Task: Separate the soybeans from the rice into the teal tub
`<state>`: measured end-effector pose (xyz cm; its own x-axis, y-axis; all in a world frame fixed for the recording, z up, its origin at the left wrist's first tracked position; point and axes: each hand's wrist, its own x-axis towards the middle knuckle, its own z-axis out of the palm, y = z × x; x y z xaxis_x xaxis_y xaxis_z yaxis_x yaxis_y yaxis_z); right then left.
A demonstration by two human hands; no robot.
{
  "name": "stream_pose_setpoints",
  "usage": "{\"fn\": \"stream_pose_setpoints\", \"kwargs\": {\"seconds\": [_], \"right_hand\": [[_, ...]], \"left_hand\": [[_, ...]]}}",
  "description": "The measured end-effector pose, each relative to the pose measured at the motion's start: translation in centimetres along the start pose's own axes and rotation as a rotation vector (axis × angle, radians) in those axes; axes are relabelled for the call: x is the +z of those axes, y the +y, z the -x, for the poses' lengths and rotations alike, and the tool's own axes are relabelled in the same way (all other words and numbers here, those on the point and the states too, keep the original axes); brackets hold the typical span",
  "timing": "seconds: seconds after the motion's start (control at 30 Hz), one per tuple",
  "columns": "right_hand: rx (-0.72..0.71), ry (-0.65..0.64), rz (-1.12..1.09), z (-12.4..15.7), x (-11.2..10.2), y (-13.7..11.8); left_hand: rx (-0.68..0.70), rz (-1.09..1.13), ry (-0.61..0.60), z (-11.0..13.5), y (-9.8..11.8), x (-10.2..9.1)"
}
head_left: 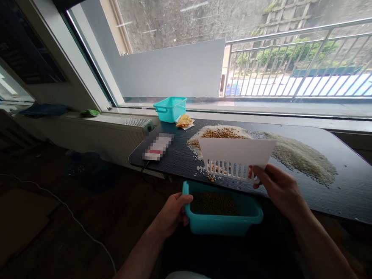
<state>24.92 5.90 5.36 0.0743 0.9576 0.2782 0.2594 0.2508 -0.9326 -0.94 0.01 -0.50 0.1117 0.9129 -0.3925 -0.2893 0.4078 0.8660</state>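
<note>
At the tabletop (pixel 172 159), mid-frame: pinching slotted sheet (pixel 234 150) in right grip (pixel 280 187), clasping tub (pixel 220 224) in left grip (pixel 173 211), seemingly for steadiness.

On the table (pixel 296 197), one grain heap (pixel 227 132) lies left of the middle, a second heap (pixel 302 158) right; a basket (pixel 171 109) stands at its far left corner, the window (pixel 217 52) behind. Before the table's near edge my left hand (pixel 175 207) holds a tub (pixel 221 225) with beans or grain (pixel 215 203) inside; over the table my right hand (pixel 275 184) holds a card (pixel 232 152).

Turquoise tub (pixel 221 226), plain white sheet (pixel 234 151)
</note>
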Motion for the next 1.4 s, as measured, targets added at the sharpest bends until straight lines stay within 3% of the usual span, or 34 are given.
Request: {"fn": "stream_pose_setpoints", "kwargs": {"seconds": [0.23, 0.57, 0.8, 1.07, 1.2, 1.4], "right_hand": [[0.006, -0.039, 0.004, 0.5, -0.1, -0.6], [0.073, 0.307, 0.086, 3.5, -2.7, 1.4], [0.062, 0.402, 0.148, 5.8, -2.2, 1.1], [-0.327, 0.208, 0.352, 7.2, 0.0, 1.4], [-0.366, 0.177, 0.369, 7.1, 0.3, 1.2], [-0.302, 0.201, 0.394, 6.9, -0.1, 1.1]], "left_hand": [[0.008, 0.000, -0.009, -0.2, -0.2, -0.2], [-0.001, 0.005, -0.020, -0.3, -0.3, -0.3], [-0.004, 0.011, -0.030, -0.4, -0.4, -0.3], [-0.008, 0.010, -0.011, -0.2, -0.2, -0.2], [-0.005, 0.014, -0.030, -0.3, -0.4, -0.5], [-0.006, 0.008, -0.032, -0.4, -0.5, -0.5]]}}
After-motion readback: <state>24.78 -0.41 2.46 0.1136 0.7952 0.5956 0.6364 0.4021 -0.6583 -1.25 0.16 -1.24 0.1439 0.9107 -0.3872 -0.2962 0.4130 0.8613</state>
